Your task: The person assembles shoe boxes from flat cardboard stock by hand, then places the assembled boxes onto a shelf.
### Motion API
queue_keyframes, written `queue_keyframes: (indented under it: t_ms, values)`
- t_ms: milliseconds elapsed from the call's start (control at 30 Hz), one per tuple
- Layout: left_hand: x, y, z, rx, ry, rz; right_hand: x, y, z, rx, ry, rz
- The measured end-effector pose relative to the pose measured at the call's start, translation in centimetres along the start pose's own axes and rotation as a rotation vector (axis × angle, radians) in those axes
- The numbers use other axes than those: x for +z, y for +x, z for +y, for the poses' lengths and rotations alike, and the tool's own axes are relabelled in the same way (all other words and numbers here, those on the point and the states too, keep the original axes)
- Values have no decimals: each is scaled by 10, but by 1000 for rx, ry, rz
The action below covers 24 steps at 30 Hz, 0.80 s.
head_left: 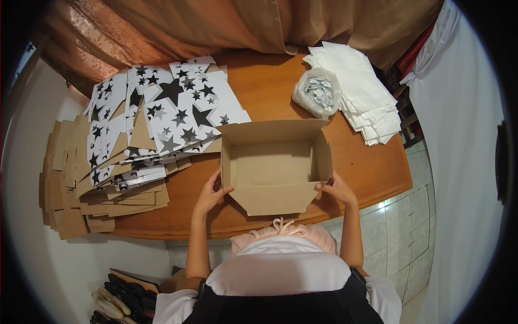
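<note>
A brown cardboard box (267, 162) stands open in front of me at the table's near side, its inside bare. One tapered flap (275, 200) folds out toward me. My left hand (213, 193) grips the box's near left corner, thumb on the flap's edge and fingers mostly hidden along the side. At the near right corner, my right hand (338, 190) holds it the same way, thumb on the flap.
Flat star-printed card pieces (175, 108) lie heaped at left, with plain brown cardboard pieces (67, 173) beside them. A plastic bag of silvery packets (318, 92) and a stack of white sheets (359, 92) sit at back right of the wooden table (367, 167). Shoes (127, 294) are below left.
</note>
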<state>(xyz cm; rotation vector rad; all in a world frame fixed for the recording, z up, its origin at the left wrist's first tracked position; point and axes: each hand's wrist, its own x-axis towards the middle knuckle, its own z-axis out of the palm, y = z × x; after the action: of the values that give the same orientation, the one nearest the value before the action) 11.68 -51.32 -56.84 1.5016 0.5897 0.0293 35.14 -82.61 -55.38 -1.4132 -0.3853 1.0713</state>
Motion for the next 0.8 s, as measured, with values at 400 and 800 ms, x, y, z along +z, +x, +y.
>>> queue_keyframes:
  t_ms: [400,800]
  values:
    - [23,-15,-13,866,1050,619,59,-1,-106,-806,-355,488]
    - [26,-23,-1,569,1107,820,67,68,-85,-879,-1340,566]
